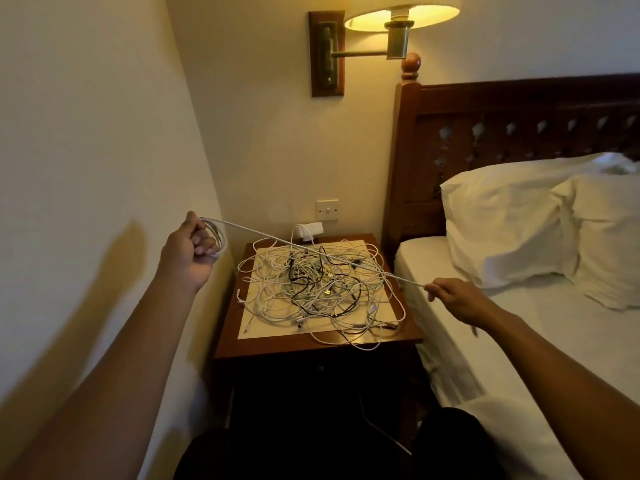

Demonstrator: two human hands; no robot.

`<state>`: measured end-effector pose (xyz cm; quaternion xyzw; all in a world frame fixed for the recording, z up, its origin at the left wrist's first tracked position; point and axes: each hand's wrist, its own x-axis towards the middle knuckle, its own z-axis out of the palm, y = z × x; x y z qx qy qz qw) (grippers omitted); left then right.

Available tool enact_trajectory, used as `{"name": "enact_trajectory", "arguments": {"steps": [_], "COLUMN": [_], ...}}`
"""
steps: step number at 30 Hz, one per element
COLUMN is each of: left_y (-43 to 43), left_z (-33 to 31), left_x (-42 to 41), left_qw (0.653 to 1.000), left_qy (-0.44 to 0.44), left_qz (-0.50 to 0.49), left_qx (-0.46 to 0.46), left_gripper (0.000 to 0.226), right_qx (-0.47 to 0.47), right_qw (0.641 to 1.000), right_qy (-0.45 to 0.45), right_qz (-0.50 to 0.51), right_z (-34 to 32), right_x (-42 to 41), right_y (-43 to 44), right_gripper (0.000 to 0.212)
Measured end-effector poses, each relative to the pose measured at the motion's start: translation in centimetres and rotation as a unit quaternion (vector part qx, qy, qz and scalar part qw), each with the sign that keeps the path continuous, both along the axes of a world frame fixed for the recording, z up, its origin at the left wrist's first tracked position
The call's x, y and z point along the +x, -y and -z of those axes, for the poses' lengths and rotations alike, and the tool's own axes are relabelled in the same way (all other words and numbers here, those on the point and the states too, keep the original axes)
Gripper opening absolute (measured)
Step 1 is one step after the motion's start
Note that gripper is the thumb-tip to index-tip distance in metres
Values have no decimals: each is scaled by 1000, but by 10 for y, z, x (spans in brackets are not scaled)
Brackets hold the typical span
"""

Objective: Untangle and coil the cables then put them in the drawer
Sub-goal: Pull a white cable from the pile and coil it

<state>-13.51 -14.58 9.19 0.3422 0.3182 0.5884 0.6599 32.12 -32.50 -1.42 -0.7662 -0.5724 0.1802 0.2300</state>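
Observation:
A tangle of several white, pale green and black cables point(311, 289) lies on a cream mat on the wooden nightstand point(228, 344). One white cable point(311, 250) runs taut in the air above the pile, from hand to hand. My left hand point(190, 252), raised near the left wall, grips a small coil of that cable. My right hand point(457, 297), over the bed's edge, pinches the cable's other stretch between thumb and fingers. The nightstand's front below the top is dark; its drawer is hard to make out.
A white charger point(310, 230) sits plugged at the nightstand's back, under a wall switch point(327, 209). The bed with white pillows point(526, 220) and a wooden headboard point(519, 112) flanks the right. A lit wall lamp point(398, 15) hangs above. The wall stands close on the left.

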Motion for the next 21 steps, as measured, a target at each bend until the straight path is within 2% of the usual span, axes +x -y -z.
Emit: {"name": "enact_trajectory", "arguments": {"steps": [3, 6, 9, 12, 14, 16, 17, 18, 20, 21], "left_y": [-1, 7, 34, 68, 86, 98, 104, 107, 112, 112], "left_z": [3, 6, -10, -31, -39, -43, -44, -42, -42, -42], "left_x": [-3, 0, 10, 30, 48, 67, 76, 82, 89, 89], "left_qw": [1000, 997, 973, 935, 922, 919, 919, 921, 929, 936], "left_qy": [-10, -77, -191, -247, -248, -238, -226, -210, -156, -116], "left_qz": [-14, -1, 101, 223, 269, 292, 301, 311, 326, 326], "left_qx": [-6, 18, 84, 120, 124, 119, 115, 105, 82, 70], "left_gripper": [37, 35, 38, 35, 33, 32, 31, 30, 28, 27], "right_qx": [-11, -27, -123, -232, -181, -75, -31, 9, 84, 119], "right_qw": [999, 999, 992, 958, 962, 974, 968, 958, 950, 948], "right_qy": [33, 8, 4, 80, 67, -54, -108, -141, -147, -158], "right_qz": [15, 17, -41, -147, -194, -206, -225, -248, -262, -248], "right_z": [11, 20, 21, -7, -35, -68, -83, -95, -106, -104], "right_x": [-4, -6, -12, -40, -70, -104, -121, -138, -166, -175], "right_y": [12, 17, 20, 18, 10, 5, 3, 3, -1, -4], "right_gripper": [42, 42, 39, 32, 46, 74, 78, 67, 22, 15]}}
